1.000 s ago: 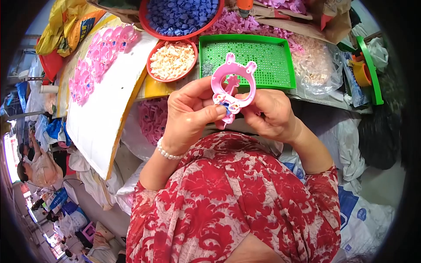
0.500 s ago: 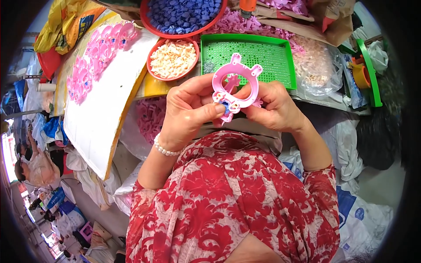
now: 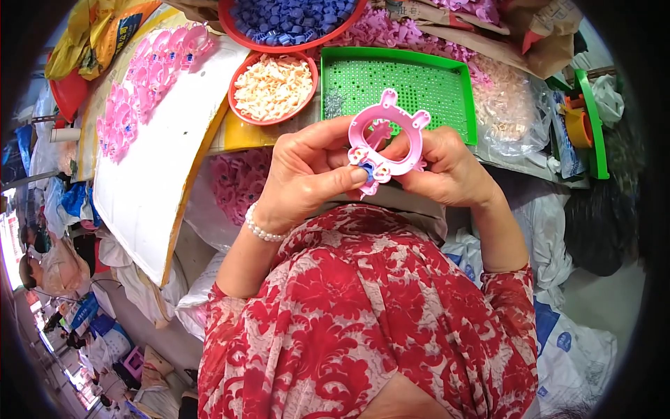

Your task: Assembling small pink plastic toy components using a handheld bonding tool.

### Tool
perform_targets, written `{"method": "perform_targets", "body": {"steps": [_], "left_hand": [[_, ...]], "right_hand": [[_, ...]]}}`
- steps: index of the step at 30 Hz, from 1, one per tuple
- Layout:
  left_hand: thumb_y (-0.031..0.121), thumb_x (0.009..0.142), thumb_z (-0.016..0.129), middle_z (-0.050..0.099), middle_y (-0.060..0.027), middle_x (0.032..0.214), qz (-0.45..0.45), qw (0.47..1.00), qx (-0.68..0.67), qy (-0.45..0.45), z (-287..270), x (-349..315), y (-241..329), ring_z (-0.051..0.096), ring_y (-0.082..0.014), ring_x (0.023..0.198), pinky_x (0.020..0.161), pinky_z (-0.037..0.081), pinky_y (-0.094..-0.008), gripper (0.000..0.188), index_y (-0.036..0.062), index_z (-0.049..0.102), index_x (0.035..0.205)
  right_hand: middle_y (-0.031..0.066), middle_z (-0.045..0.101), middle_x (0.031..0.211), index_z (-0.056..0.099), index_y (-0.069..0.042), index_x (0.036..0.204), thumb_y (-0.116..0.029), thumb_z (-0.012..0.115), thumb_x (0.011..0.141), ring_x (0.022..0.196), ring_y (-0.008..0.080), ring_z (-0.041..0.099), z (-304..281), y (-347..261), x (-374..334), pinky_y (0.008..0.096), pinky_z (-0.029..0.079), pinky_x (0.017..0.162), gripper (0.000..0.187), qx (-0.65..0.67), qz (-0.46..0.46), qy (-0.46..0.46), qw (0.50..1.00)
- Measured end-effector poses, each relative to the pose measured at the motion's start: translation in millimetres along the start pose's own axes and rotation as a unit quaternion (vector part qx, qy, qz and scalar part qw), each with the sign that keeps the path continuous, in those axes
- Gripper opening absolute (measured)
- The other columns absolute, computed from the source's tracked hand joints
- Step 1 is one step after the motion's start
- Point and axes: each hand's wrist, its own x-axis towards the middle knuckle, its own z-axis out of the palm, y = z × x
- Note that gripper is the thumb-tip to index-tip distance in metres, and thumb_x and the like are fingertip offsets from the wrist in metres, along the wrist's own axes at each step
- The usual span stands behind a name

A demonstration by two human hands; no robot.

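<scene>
I hold a pink plastic ring-shaped toy frame (image 3: 388, 142) with small ears up in front of my chest, gripped from both sides. My left hand (image 3: 304, 178) pinches its lower left edge, and the thumb presses a small blue piece (image 3: 366, 172) against it. My right hand (image 3: 447, 167) grips the right side of the frame from behind. A pearl bracelet (image 3: 262, 227) sits on my left wrist.
Behind the hands lies a green perforated tray (image 3: 419, 77). A red bowl of cream pieces (image 3: 272, 87) and a red bowl of blue pieces (image 3: 293, 17) stand further back. A white board (image 3: 160, 174) with finished pink frames (image 3: 139, 84) leans at the left. Bags of pink parts (image 3: 237, 181) lie around.
Both hands have kept hold of the pink frame and tilted it slightly; my left thumb has pushed the blue piece closer into its lower edge.
</scene>
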Motion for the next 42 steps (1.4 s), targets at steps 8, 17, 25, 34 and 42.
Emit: {"method": "perform_targets", "body": {"steps": [8,17,25,34,42], "left_hand": [[-0.007,0.076,0.065,0.061,-0.0124,0.104,0.009,1.000,-0.013,0.012,-3,1,-3,0.063,-0.0162,0.082,0.065,0.055,-0.0260,0.051,-0.0029,0.047,0.124],[-0.005,0.075,0.067,0.060,-0.0133,0.108,0.034,0.996,-0.084,0.028,-7,-2,-10,0.063,-0.0159,0.081,0.062,0.055,-0.0251,0.054,-0.0005,0.047,0.125],[-0.004,0.078,0.065,0.059,-0.0102,0.108,0.037,0.999,-0.010,0.026,-14,-7,-14,0.061,-0.0131,0.088,0.069,0.055,-0.0253,0.051,-0.0007,0.047,0.126],[-0.002,0.081,0.062,0.059,-0.0081,0.108,-0.016,1.000,-0.013,0.021,-11,-5,-7,0.060,-0.0115,0.089,0.070,0.053,-0.0228,0.052,-0.0013,0.042,0.130],[0.001,0.081,0.064,0.058,-0.0086,0.110,-0.025,0.998,-0.022,0.045,-6,-5,-13,0.059,-0.0100,0.088,0.071,0.050,-0.0212,0.052,-0.0038,0.042,0.128]], "right_hand": [[0.0040,0.064,0.077,0.063,0.000,0.093,0.000,0.059,0.072,0.066,0.0103,0.058,-3,-5,6,0.0229,0.044,0.060,0.021,0.009,0.044,-0.039,0.998],[0.0035,0.061,0.074,0.060,0.001,0.099,-0.017,0.063,0.084,0.059,0.0068,0.055,19,0,4,0.0192,0.042,0.051,0.024,0.248,0.125,0.045,0.960],[-0.0006,0.058,0.078,0.059,-0.003,0.097,-0.016,0.059,0.088,0.059,0.0041,0.052,17,0,5,0.0177,0.043,0.053,0.016,0.253,0.145,-0.013,0.956],[-0.0002,0.060,0.079,0.060,-0.003,0.097,-0.015,0.063,0.085,0.058,0.0044,0.053,16,10,7,0.0180,0.044,0.052,0.017,0.316,0.176,0.010,0.932],[0.0004,0.061,0.081,0.061,-0.002,0.098,-0.010,0.066,0.081,0.060,0.0046,0.053,20,13,4,0.0182,0.045,0.055,0.019,0.311,0.199,0.007,0.929]]}}
